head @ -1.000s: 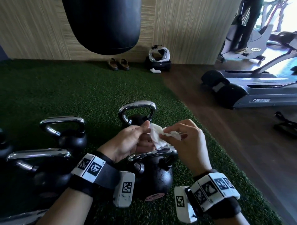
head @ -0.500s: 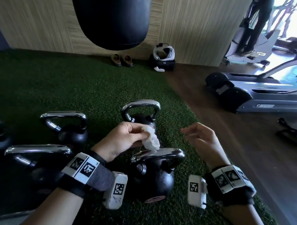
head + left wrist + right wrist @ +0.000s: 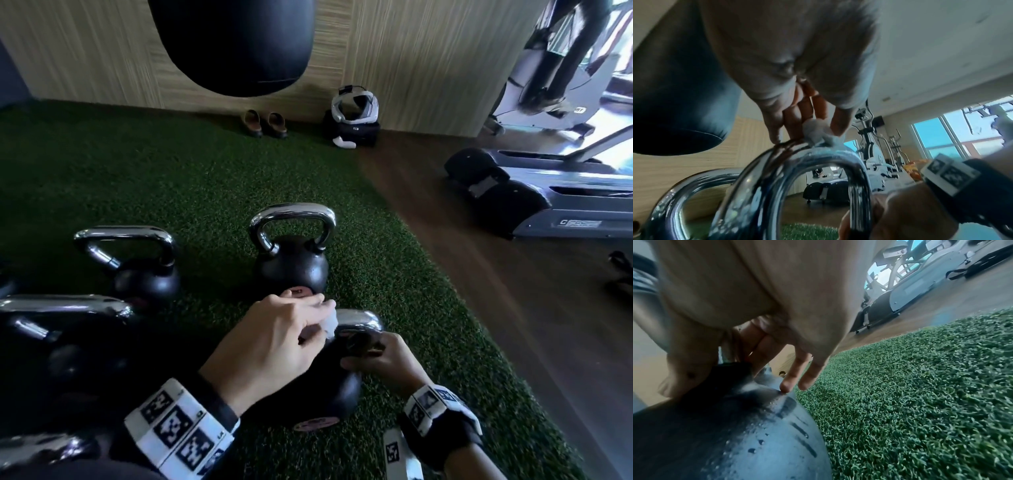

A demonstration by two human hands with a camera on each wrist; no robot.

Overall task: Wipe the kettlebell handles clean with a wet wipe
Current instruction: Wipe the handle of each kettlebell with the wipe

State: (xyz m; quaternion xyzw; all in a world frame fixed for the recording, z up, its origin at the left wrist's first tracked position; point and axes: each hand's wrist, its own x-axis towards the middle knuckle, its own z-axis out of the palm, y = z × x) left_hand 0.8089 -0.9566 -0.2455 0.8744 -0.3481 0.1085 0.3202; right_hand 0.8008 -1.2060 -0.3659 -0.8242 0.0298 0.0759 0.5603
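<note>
A: Where is the wipe?
B: One white wipe (image 3: 329,324), bunched, is pinched between the thumb and fingers (image 3: 839,125) of the left hand (image 3: 274,346) and pressed onto the top of the chrome handle (image 3: 359,320) of the nearest kettlebell (image 3: 329,394).
A: And the right hand?
B: The right hand (image 3: 383,363) is curled around the right leg of that handle where it meets the ball; two fingertips (image 3: 786,386) touch the black ball.
A: How many kettlebells?
B: At least four on the turf (image 3: 171,178): the held one, one just behind it (image 3: 291,263), and two to the left (image 3: 144,270) (image 3: 61,342). More chrome shows at the lower left edge; I cannot tell what it belongs to.
A: Surroundings?
B: One punching bag (image 3: 233,44), one pair of shoes (image 3: 263,124), one headset (image 3: 354,104) on a black case, one treadmill (image 3: 548,202).
</note>
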